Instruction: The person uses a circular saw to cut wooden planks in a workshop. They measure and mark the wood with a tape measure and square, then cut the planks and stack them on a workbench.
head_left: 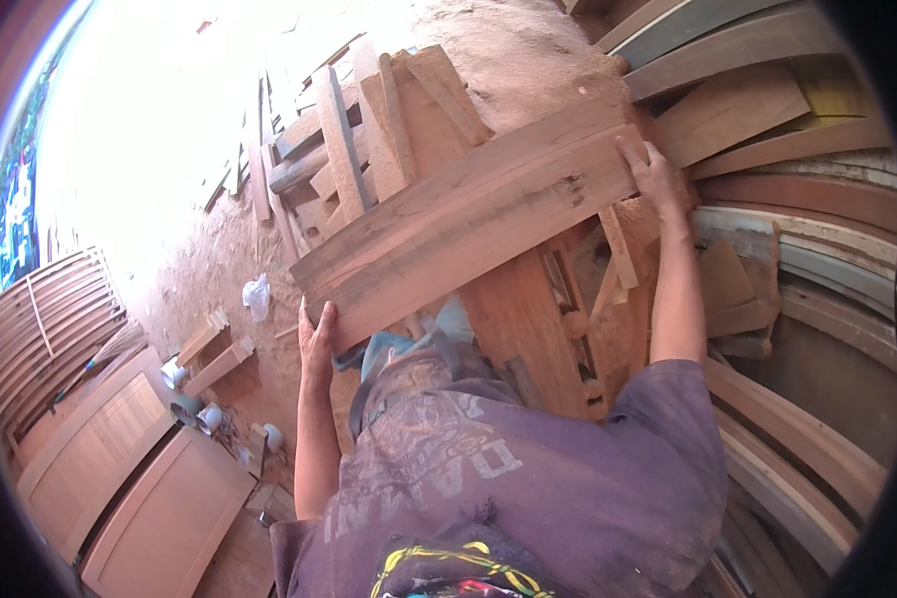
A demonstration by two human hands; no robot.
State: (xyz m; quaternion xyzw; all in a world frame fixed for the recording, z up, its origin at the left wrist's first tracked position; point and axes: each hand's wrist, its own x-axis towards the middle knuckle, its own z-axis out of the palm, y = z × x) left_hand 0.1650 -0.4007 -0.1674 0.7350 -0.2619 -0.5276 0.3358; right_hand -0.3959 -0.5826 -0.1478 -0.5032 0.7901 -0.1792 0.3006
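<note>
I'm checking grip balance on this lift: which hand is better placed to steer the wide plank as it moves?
Probably the right hand: it grips the wide plank's far upper end, arm outstretched beside the stacked curved boards. The left hand cups the lower near corner, mostly bearing weight.

plank [468,214] slanting across centre, low end left, high end right | left hand [317,341] at its low end, right hand [656,174] at its high end | timber stack [369,149] behind plank | curved boards [817,229] right | door panels [130,478] lower left on ground | curved frames [45,319] far left
</note>
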